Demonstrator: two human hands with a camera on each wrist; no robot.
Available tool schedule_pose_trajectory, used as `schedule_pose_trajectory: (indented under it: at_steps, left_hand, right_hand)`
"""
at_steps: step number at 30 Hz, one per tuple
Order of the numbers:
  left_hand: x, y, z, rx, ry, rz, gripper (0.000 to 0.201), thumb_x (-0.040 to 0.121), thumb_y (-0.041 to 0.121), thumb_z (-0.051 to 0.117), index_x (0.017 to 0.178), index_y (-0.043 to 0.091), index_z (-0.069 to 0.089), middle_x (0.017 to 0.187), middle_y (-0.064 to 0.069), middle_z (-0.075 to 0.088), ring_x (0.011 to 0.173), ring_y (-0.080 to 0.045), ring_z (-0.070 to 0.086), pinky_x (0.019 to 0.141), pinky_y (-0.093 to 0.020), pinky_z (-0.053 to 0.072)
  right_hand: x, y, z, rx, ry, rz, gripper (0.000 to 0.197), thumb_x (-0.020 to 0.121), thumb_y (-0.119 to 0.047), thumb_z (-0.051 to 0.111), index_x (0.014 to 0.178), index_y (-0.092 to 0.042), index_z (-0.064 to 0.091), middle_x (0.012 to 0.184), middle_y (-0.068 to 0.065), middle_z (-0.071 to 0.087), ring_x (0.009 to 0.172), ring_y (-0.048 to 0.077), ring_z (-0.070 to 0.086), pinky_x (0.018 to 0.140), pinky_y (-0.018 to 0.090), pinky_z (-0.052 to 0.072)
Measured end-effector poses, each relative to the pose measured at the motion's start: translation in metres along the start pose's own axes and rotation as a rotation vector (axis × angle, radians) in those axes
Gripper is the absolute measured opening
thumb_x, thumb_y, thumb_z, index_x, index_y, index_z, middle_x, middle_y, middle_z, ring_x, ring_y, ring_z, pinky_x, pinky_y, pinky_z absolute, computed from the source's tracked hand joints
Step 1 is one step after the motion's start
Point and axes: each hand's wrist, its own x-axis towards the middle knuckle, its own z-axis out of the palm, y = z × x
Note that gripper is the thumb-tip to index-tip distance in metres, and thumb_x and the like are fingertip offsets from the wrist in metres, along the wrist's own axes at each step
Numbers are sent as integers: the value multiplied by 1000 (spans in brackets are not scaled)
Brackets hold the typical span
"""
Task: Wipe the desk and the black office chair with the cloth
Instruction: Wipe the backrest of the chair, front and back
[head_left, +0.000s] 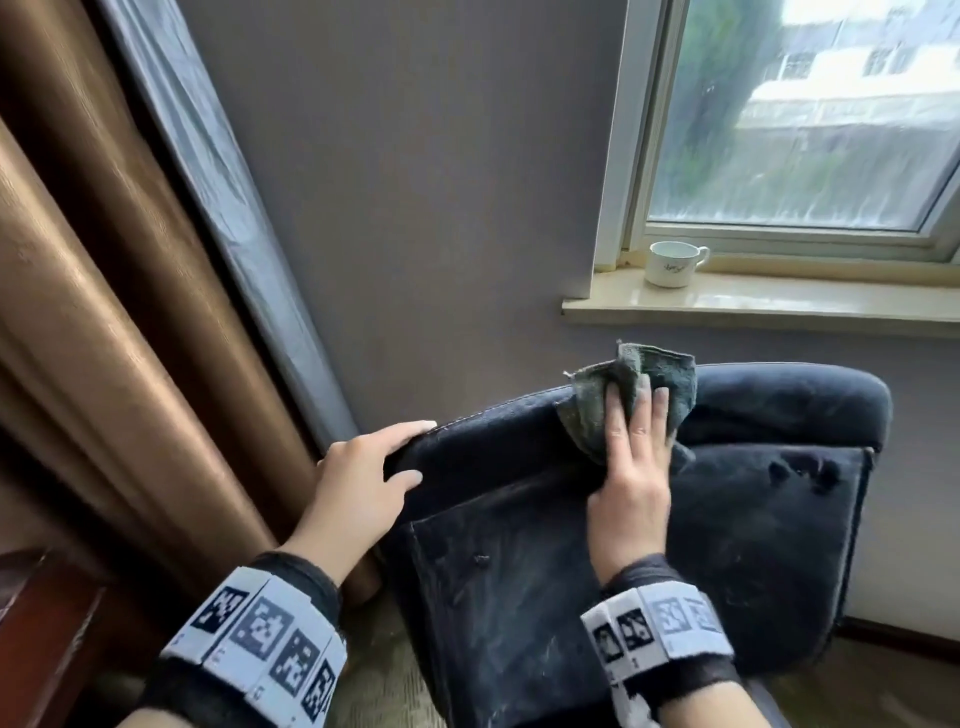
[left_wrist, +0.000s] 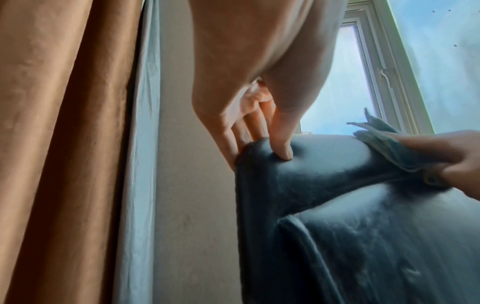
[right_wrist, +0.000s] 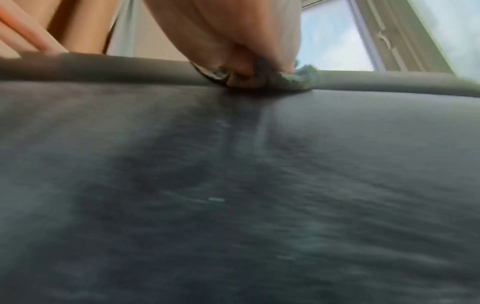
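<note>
Cloth (head_left: 636, 395) pressed flat by right hand (head_left: 631, 478); left hand (head_left: 358, 486) grips chair (head_left: 727, 545) top corner

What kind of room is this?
Probably an office or a study. There is a black office chair, a brown curtain, and a window with a cup on its sill.

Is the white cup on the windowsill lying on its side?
No, the white cup stands upright on the windowsill, open mouth up and handle pointing right.
</note>
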Motion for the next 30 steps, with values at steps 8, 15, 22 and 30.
schedule_pose_trajectory:
  at_steps: [8,15,22,30]
  left_hand:
    - [-14,11,-4,251,33,92,53,83,15,71,131,31,55,114,2,70,101,-28,64,81,-31,46]
    - [-11,22,1,502,2,347,86,51,47,88,123,8,62,88,1,71,70,-21,69,52,-32,55]
    - [30,81,56,565,-139,249,103,67,59,72,148,40,11,115,2,47,110,-20,49,89,-35,37]
    - [28,62,70,617,53,327,109,40,55,89,134,31,39,84,-1,51,75,-24,56,66,-37,43]
  right_hand:
    - [-14,-35,-4,-99,-207,-405,57,89,-5,30,144,-20,30,152,12,28,142,28,19,111,47,22]
    - [30,82,-48,-131,-177,-20,111,48,30,51,147,-14,27,155,11,10,143,32,7,112,56,21]
    - [4,26,-23,26,-191,-420,60,81,0,27,139,-11,36,147,18,35,140,29,23,112,45,21]
    - [56,166,-55,-5,1,281,100,55,23,34,147,-12,16,153,24,11,143,37,6,113,53,22]
